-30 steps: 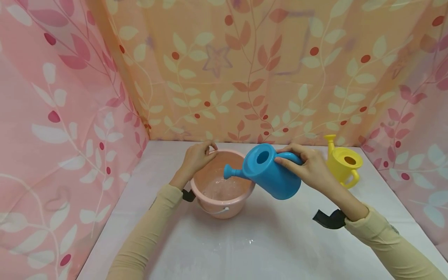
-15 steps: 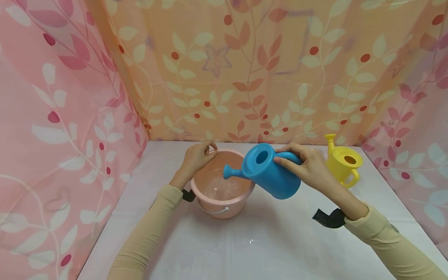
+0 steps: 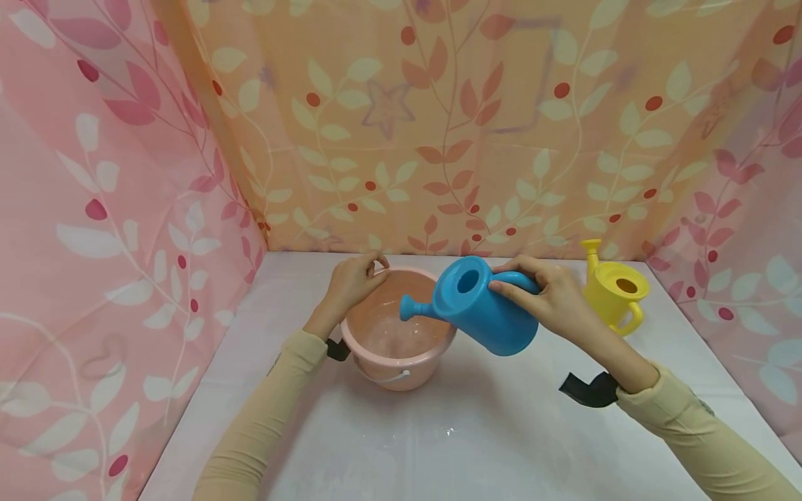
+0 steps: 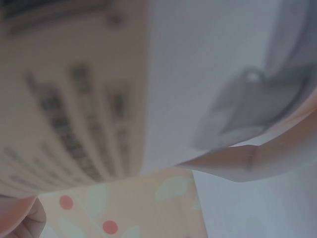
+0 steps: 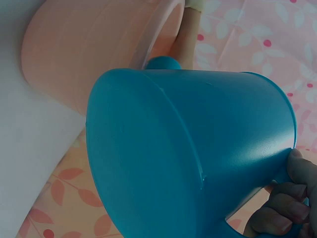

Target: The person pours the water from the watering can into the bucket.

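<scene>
My right hand grips the handle of a blue watering can, with the thumb pressed along the handle's top. The can is tipped left, its spout over a pale pink bucket with water inside. At the bucket's far left rim, my left hand holds the edge between thumb and fingers. The right wrist view shows the can's base and side close up, with fingers curled through its handle. In the left wrist view, part of the left hand shows by the pink rim.
A yellow watering can stands at the back right, its handle toward the right arm. Water drops lie on the white table in front of the bucket. Patterned cloth walls the back and both sides.
The water inside the bucket shows fewer bright splashes than a second ago. Both hands, the blue watering can and the bucket stay almost still.
</scene>
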Action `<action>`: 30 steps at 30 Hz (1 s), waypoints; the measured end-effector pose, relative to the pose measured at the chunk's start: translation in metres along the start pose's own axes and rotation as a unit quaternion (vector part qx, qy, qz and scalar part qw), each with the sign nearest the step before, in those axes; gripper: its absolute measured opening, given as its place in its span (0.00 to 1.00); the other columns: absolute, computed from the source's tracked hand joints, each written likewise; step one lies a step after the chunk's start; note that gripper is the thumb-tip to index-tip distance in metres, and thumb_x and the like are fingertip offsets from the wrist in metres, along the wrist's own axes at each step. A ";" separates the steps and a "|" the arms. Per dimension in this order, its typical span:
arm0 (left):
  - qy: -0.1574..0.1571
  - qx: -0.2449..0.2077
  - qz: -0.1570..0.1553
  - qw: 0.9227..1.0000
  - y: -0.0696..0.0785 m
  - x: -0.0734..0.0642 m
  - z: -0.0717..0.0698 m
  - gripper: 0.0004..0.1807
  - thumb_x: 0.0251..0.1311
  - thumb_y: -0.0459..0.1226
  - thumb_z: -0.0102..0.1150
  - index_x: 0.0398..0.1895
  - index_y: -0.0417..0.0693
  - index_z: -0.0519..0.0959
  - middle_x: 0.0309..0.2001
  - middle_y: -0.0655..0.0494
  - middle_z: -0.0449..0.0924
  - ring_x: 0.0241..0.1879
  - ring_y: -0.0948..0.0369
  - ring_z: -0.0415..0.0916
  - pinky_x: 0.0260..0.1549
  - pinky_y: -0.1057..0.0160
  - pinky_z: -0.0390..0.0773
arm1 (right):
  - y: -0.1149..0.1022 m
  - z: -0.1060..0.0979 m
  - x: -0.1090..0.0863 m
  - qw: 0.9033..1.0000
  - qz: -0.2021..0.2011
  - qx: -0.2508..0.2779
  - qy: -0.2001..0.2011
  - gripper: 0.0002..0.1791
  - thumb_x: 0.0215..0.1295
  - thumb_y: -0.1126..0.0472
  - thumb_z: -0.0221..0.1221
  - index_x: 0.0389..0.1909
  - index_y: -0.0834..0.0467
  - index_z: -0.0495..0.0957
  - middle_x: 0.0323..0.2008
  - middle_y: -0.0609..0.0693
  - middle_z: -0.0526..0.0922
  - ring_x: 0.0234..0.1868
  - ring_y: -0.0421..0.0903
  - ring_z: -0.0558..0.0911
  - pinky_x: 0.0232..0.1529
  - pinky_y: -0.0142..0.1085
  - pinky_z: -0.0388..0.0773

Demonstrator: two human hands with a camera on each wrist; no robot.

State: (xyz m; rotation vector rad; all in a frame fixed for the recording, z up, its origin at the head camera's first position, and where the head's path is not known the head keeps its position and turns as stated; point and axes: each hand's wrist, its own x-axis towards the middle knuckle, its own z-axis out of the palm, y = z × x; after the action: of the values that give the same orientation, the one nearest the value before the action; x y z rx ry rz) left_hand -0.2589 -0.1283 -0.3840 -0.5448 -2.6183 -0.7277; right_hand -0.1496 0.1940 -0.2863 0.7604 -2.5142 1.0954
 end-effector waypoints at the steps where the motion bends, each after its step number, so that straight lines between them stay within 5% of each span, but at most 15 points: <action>1: -0.001 -0.001 0.000 1.000 0.000 0.000 0.000 0.08 0.57 0.48 0.60 0.36 0.58 0.78 0.13 0.62 0.64 0.13 0.63 0.60 0.17 0.66 0.60 | 0.000 0.000 0.000 1.000 -0.001 -0.001 0.000 0.13 0.56 0.59 0.64 0.43 0.57 0.79 0.41 0.52 0.84 0.44 0.54 0.82 0.44 0.57 0.76; 30: -0.005 0.000 -0.003 1.000 0.001 0.000 -0.001 0.09 0.58 0.49 0.59 0.36 0.57 0.78 0.14 0.61 0.64 0.13 0.62 0.60 0.16 0.66 0.59 | -0.001 -0.001 0.003 1.000 -0.012 -0.019 0.000 0.14 0.55 0.59 0.65 0.42 0.58 0.78 0.38 0.53 0.84 0.40 0.53 0.83 0.42 0.56 0.77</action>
State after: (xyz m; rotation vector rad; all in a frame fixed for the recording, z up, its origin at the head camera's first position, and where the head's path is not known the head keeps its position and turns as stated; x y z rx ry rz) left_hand -0.2577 -0.1282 -0.3827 -0.5420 -2.6304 -0.7288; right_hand -0.1515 0.1934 -0.2838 0.7770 -2.5116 1.0373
